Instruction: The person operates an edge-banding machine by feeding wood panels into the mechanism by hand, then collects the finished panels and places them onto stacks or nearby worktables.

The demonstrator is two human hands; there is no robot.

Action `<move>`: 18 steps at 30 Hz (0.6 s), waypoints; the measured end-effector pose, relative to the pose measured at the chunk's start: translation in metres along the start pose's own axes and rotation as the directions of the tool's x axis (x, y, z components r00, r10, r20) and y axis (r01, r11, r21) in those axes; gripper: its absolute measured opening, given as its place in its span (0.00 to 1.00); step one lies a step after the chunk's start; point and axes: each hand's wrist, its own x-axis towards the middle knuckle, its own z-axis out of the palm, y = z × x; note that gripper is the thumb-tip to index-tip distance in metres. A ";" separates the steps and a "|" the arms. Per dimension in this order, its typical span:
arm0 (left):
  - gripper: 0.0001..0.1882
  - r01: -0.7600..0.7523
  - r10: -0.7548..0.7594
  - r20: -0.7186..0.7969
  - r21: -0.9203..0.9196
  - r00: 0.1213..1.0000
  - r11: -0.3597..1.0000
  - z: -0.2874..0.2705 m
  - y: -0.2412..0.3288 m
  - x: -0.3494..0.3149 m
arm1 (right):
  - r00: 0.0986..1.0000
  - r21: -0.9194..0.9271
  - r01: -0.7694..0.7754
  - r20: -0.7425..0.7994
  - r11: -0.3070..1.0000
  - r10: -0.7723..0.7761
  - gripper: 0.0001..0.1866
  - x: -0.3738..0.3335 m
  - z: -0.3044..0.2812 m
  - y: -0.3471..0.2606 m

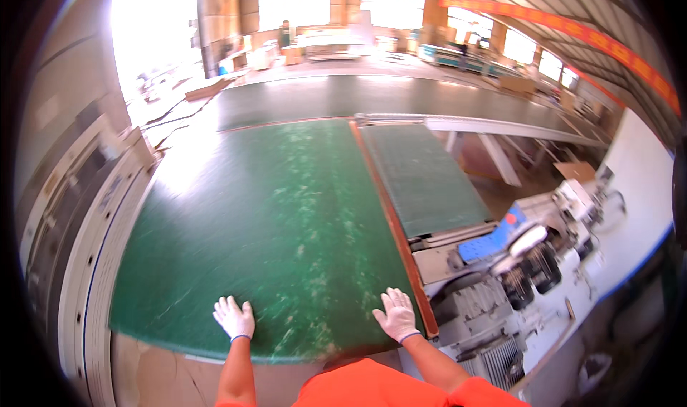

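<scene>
Closest to the camera is an orange shirt [365, 385], poking up past the near edge of a big green surface [236, 221]. That surface is the main thing here: it lies under both hands and stretches well out ahead of them, with pale scuffs running lengthwise down the stretch between the hands and a bright glare by its far left corner.

Next biggest is the grey machinery [472, 307], packed in off the near right corner. Along the left edge there's a long pale machine frame [107, 257], and past the far edge a dark green surface [329, 99] runs crosswise. A narrower green panel [429, 178] sits off the right edge, toward the far end, and a reddish-brown strip [383, 203] follows that same edge all the way down. On the machinery there's a bright blue part [490, 241].

Smallest are the hands, both in white gloves. The left hand [234, 317] looks flat on the surface near its near edge, fingers spread, gripping nothing. The right hand [397, 315] is much the same, palm down, fingers fanned out, nothing in its grasp, near the near right corner and just beside the strip.
</scene>
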 end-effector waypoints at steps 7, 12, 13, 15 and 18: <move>0.31 -0.198 0.200 0.042 -0.039 0.979 0.979 0.023 0.019 0.060 | 0.990 -0.034 -0.139 -0.006 0.990 0.139 0.30 0.018 0.009 -0.023; 0.29 -0.310 0.318 0.061 -0.119 0.946 0.943 0.029 0.048 0.078 | 0.983 -0.045 -0.184 -0.003 0.982 0.184 0.30 0.012 0.008 -0.036; 0.29 -0.325 0.335 0.063 -0.128 0.940 0.937 0.032 0.053 0.080 | 0.983 -0.053 -0.184 0.000 0.982 0.184 0.30 0.011 0.006 -0.036; 0.28 -0.352 0.363 0.065 -0.136 0.929 0.926 0.033 0.058 0.085 | 0.984 -0.047 -0.180 0.004 0.983 0.180 0.29 0.009 0.004 -0.043; 0.28 -0.349 0.365 0.086 -0.157 0.927 0.924 0.029 0.071 0.082 | 0.985 -0.045 -0.170 0.000 0.984 0.170 0.29 0.010 0.005 -0.044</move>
